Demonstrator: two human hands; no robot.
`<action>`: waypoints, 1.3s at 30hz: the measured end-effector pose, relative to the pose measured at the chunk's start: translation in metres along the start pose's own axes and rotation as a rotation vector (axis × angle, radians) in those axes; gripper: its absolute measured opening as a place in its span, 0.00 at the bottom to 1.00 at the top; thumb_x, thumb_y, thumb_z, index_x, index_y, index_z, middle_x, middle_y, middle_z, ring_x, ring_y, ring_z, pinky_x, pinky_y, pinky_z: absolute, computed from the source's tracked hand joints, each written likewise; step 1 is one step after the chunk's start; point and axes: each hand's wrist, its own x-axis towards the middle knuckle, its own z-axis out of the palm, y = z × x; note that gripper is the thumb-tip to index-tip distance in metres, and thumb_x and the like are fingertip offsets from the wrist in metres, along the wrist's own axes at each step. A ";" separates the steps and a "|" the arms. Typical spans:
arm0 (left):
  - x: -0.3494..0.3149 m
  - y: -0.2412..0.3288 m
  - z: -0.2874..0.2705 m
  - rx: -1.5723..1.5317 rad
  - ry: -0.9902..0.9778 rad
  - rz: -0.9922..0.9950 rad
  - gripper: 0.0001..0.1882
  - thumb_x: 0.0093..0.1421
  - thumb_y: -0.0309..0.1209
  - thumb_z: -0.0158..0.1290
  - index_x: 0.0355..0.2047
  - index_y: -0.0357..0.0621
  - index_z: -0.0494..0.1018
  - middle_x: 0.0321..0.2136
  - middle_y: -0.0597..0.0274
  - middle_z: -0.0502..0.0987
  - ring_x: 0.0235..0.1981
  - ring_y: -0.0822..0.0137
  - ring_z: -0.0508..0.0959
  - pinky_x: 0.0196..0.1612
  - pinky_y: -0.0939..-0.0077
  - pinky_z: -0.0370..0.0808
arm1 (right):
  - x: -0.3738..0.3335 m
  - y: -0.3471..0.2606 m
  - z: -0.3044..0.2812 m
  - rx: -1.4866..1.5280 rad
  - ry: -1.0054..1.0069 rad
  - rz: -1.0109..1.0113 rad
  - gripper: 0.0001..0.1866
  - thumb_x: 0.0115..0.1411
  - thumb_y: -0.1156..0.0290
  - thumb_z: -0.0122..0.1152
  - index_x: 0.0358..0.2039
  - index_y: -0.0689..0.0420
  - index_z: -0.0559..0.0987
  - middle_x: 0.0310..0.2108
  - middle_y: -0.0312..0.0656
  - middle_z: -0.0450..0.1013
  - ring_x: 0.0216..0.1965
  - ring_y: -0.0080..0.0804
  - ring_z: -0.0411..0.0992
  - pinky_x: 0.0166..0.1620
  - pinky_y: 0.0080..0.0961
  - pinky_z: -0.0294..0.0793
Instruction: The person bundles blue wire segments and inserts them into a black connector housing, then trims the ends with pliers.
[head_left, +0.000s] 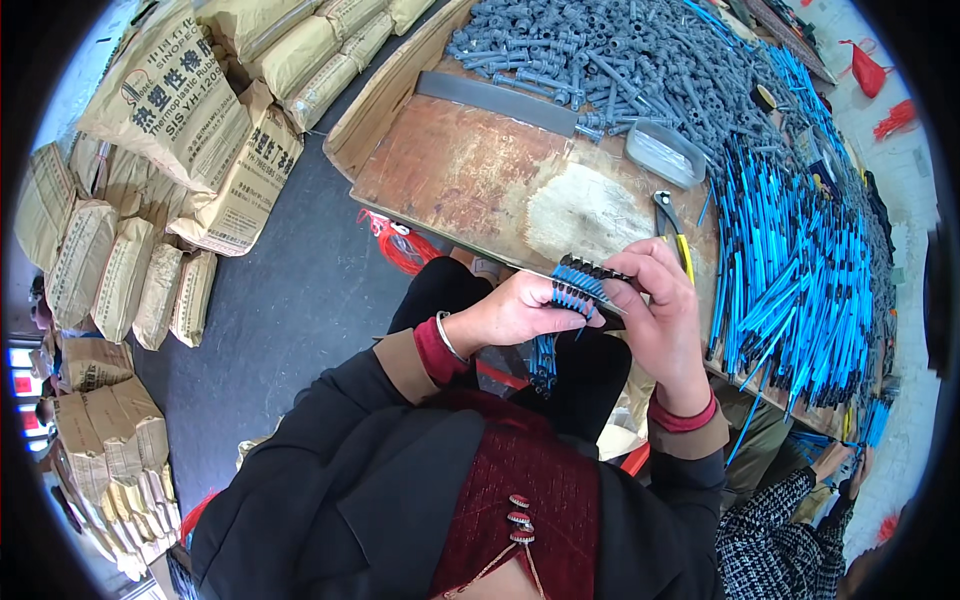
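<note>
- Nearest the camera, a dark red, textured cloth top with round red buttons (520,470) is being framed by an open black cloth jacket (370,510).
- Beyond it, a compact row of slim blue plastic rods with black ends (578,284) is being held up in the air, just off the near edge of the worn brown wooden table (450,175).
- The left part of the row is being gripped by the bare left hand (512,308); its fingers are being clamped around the rods.
- The right end is being pinched by the bare right hand (662,312), whose thumb and forefinger are being pressed on it; the exact contact is being partly hidden.
- The black-tipped upper edge of the row is being slanted gently from upper left to lower right, out of the left grip and toward the right fingertips. Neither hand is being favoured as nearer, since the row is being touched by both.
- Under the left hand, a small hanging bunch of blue and black pieces (543,365) is being seen; how it is being supported cannot be told.
- To the right, well apart, a large pile of long blue rods with black tips (800,285) is being borne by the table. Pliers with yellow handles (685,258) are being left between that pile and the row.
- Farther off, a heap of grey plastic fittings (620,65) is being carried, with a shallow clear plastic tub (665,155) just beside it.
</note>
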 end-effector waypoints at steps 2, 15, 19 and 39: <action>0.000 0.000 -0.001 -0.026 -0.005 -0.057 0.10 0.57 0.23 0.53 0.39 0.41 0.77 0.36 0.63 0.79 0.39 0.71 0.77 0.45 0.76 0.72 | 0.001 0.002 0.000 0.056 -0.016 0.006 0.10 0.48 0.85 0.59 0.33 0.63 0.76 0.31 0.40 0.67 0.32 0.29 0.67 0.33 0.20 0.66; 0.003 0.004 -0.003 0.080 0.006 0.013 0.08 0.57 0.23 0.53 0.37 0.38 0.76 0.34 0.61 0.80 0.37 0.71 0.78 0.44 0.76 0.72 | 0.010 -0.010 0.004 -0.272 -0.006 -0.156 0.15 0.43 0.85 0.63 0.34 0.62 0.76 0.31 0.43 0.67 0.32 0.35 0.68 0.33 0.26 0.69; 0.002 0.004 -0.003 0.107 -0.008 0.003 0.08 0.56 0.23 0.54 0.37 0.38 0.76 0.34 0.61 0.80 0.37 0.71 0.78 0.43 0.76 0.73 | 0.008 -0.005 0.004 -0.273 -0.028 -0.184 0.17 0.41 0.85 0.63 0.36 0.62 0.76 0.32 0.44 0.67 0.33 0.39 0.69 0.33 0.27 0.69; 0.002 -0.001 0.007 0.133 0.078 0.016 0.09 0.54 0.18 0.52 0.36 0.36 0.77 0.38 0.59 0.79 0.42 0.67 0.77 0.47 0.75 0.71 | -0.036 0.003 -0.015 -0.322 0.207 0.007 0.03 0.54 0.80 0.59 0.30 0.64 0.75 0.25 0.44 0.70 0.25 0.33 0.69 0.29 0.24 0.67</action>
